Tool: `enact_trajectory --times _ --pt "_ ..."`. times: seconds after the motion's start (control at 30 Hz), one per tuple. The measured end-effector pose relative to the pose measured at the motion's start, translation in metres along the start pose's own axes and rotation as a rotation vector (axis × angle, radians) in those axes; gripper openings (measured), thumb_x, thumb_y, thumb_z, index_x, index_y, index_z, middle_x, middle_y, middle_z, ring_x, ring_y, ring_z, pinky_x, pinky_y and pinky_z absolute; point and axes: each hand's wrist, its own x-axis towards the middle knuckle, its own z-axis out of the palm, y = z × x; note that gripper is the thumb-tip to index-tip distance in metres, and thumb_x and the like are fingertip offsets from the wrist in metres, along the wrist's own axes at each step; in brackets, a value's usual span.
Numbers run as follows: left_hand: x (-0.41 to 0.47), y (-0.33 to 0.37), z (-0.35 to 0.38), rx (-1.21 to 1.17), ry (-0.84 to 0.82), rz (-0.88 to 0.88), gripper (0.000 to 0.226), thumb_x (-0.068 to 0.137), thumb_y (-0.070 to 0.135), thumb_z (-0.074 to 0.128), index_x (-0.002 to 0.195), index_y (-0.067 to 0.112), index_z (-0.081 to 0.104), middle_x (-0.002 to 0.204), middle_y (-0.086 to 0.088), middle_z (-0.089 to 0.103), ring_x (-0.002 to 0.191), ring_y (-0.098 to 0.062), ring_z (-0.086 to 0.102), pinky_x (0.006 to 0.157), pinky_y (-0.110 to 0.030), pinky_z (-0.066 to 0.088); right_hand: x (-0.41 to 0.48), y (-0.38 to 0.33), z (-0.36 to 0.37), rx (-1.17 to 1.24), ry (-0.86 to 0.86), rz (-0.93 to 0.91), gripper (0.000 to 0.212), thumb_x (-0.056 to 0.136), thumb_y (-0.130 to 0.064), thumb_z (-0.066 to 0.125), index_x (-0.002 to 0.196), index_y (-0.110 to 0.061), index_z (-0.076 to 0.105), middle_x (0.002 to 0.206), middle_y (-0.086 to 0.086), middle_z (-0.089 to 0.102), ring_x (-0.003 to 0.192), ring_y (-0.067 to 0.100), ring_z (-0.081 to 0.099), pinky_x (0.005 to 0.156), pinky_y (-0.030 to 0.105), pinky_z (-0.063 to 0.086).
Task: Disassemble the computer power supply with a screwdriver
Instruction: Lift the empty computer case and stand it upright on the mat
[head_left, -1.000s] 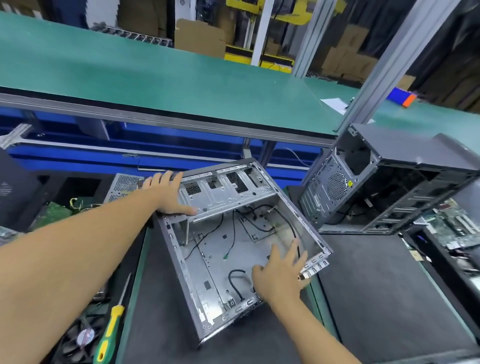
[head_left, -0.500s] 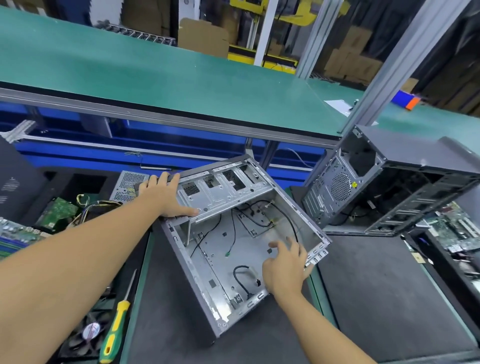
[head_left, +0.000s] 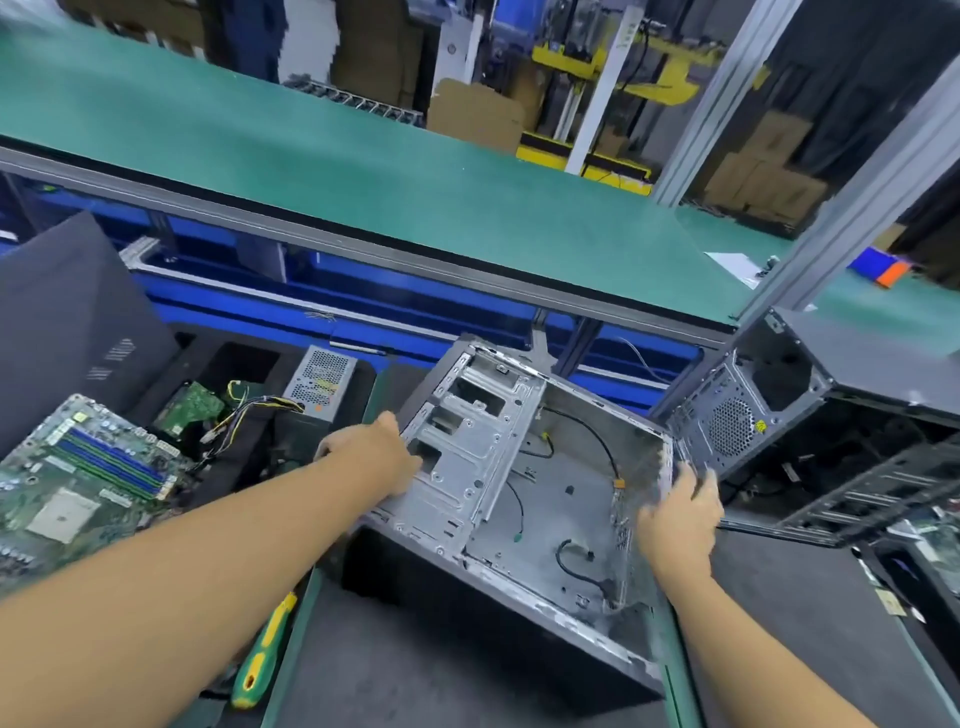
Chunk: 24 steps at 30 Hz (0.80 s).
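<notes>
Left hand (head_left: 371, 457) clamped on the drive-cage edge of the stripped computer case (head_left: 524, 483), thumb inside a cutout; right hand (head_left: 680, 519) closed around the case's far-side wall. Case tilted up off the dark mat on the desk (head_left: 415, 670), open side toward the camera, nothing inside but a few loose black cables. Just left of the case, in a dark bin: the grey power supply (head_left: 321, 382), already out, lying with its yellow-and-black wire bundle trailing toward a green board. Casing apparently still closed, so probably extraction done, opening the unit itself still ahead. Screwdriver (head_left: 262, 657), green and yellow handle, idle under the left forearm. Motherboard (head_left: 83, 478) further left. Second emptied case (head_left: 810, 415) on the right.
</notes>
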Motion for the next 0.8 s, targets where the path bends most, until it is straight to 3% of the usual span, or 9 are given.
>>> enact_trajectory --times 0.07,0.13,0.23,0.3,0.4,0.5,0.67,0.8 --pt "0.005 -0.008 -0.005 0.008 -0.047 -0.052 0.099 0.082 0.082 0.029 0.155 0.016 0.012 0.140 -0.013 0.050 0.118 -0.042 0.054 0.099 -0.051 0.043 -0.011 0.002 0.002 0.095 -0.092 0.251 0.081 0.088 -0.020 0.064 0.150 -0.008 0.014 0.157 0.019 0.009 0.136 0.043 0.023 0.104 0.054 0.033" --pt "0.013 -0.013 -0.013 0.068 -0.010 -0.051 0.112 0.073 0.093 0.021 0.156 0.019 0.007 0.146 -0.016 0.046 0.126 -0.042 0.048 0.099 -0.053 0.038 -0.022 0.006 0.008 0.173 -0.251 0.395 0.079 0.092 -0.028 0.062 0.147 -0.002 0.011 0.151 0.026 0.020 0.131 0.042 0.034 0.103 0.049 0.036" --pt "0.034 -0.009 -0.019 -0.294 0.018 0.119 0.100 0.089 0.078 0.030 0.157 0.014 -0.003 0.156 -0.019 0.033 0.137 -0.038 0.039 0.106 -0.047 0.034 -0.037 0.011 0.012 0.054 -0.268 0.268 0.037 0.098 -0.020 0.047 0.122 -0.001 0.027 0.126 0.025 0.051 0.106 0.039 0.054 0.086 0.044 0.047" --pt "0.042 -0.001 -0.019 -0.480 0.005 0.213 0.087 0.097 0.061 0.039 0.155 0.006 0.004 0.153 -0.023 0.035 0.134 -0.037 0.044 0.102 -0.042 0.038 -0.040 0.010 0.011 -0.012 -0.213 0.216 0.025 0.098 -0.014 0.043 0.116 -0.002 0.031 0.119 0.024 0.055 0.101 0.040 0.057 0.076 0.040 0.045" --pt "0.043 0.010 0.004 -0.543 0.131 0.246 0.051 0.103 0.050 0.033 0.128 0.005 0.035 0.127 -0.026 0.056 0.102 -0.038 0.057 0.084 -0.043 0.046 -0.041 0.004 0.009 -0.055 -0.202 0.190 0.030 0.098 -0.011 0.045 0.122 0.000 0.032 0.123 0.024 0.055 0.104 0.041 0.058 0.073 0.036 0.042" --pt "0.039 0.011 0.013 -0.514 0.184 0.212 0.041 0.103 0.048 0.032 0.111 0.009 0.038 0.113 -0.024 0.058 0.088 -0.036 0.055 0.074 -0.040 0.043 -0.035 0.004 0.010 -0.115 -0.216 0.163 0.033 0.097 -0.009 0.049 0.124 0.002 0.032 0.123 0.022 0.054 0.103 0.038 0.060 0.068 0.033 0.043" --pt "0.025 0.010 0.023 -0.573 0.289 0.122 0.050 0.101 0.047 0.038 0.127 0.004 0.042 0.110 -0.023 0.061 0.099 -0.042 0.060 0.076 -0.042 0.043 -0.004 0.005 0.018 -0.213 -0.208 0.023 0.035 0.097 0.000 0.039 0.130 0.003 0.030 0.122 0.021 0.056 0.104 0.034 0.062 0.074 0.034 0.047" --pt "-0.010 0.006 0.040 -0.696 0.323 0.031 0.057 0.103 0.044 0.036 0.145 0.006 0.027 0.121 -0.029 0.059 0.105 -0.046 0.058 0.085 -0.046 0.045 0.035 0.004 0.030 -0.255 -0.183 -0.145 0.034 0.094 0.007 0.040 0.125 -0.002 0.033 0.110 0.018 0.061 0.096 0.033 0.063 0.073 0.036 0.049"
